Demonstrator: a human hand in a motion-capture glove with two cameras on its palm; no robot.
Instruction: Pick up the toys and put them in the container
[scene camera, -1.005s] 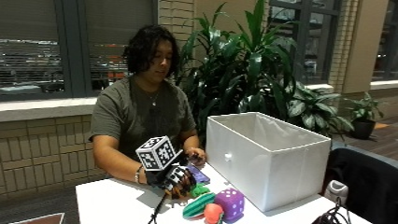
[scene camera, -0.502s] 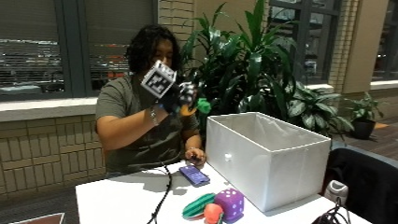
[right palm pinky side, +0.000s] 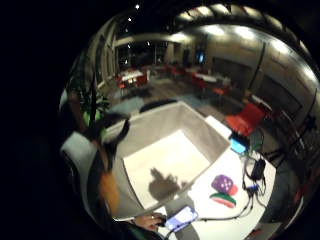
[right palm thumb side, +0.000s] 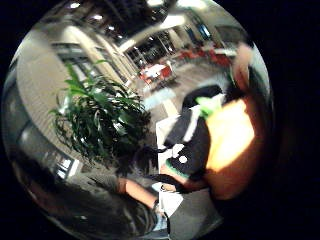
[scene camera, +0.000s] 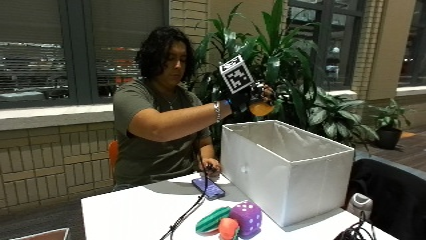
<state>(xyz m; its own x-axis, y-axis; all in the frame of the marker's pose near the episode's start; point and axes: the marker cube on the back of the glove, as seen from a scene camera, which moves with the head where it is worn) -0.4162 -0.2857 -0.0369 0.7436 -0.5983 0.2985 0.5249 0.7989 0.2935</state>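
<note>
Fingers (scene camera: 265, 95) of the gloved right hand (scene camera: 247, 98) are curling round an orange toy (scene camera: 261, 108) with a bit of green at one end, holding it up in the air. Hand and toy are hanging above the near back corner of the white fabric container (scene camera: 286, 170), just over its rim, well apart from the floor of the box. From the little-finger palm view, the container's open mouth (right palm pinky side: 165, 165) is lying directly beneath the palm, with the hand's shadow falling on the box floor; so the drop line is running straight down into it. Judgement: toy is inside the rim's outline, and letting go should land it in the box. Its long axis cannot be told.

Remaining on the white table (scene camera: 133, 210), in front of the container: purple dice toy (scene camera: 246, 218), watermelon slice toy (scene camera: 213, 221), small red-orange toy (scene camera: 228, 228). Bare left hand (scene camera: 211, 169) is resting by a phone (scene camera: 208, 188) on the table.
</note>
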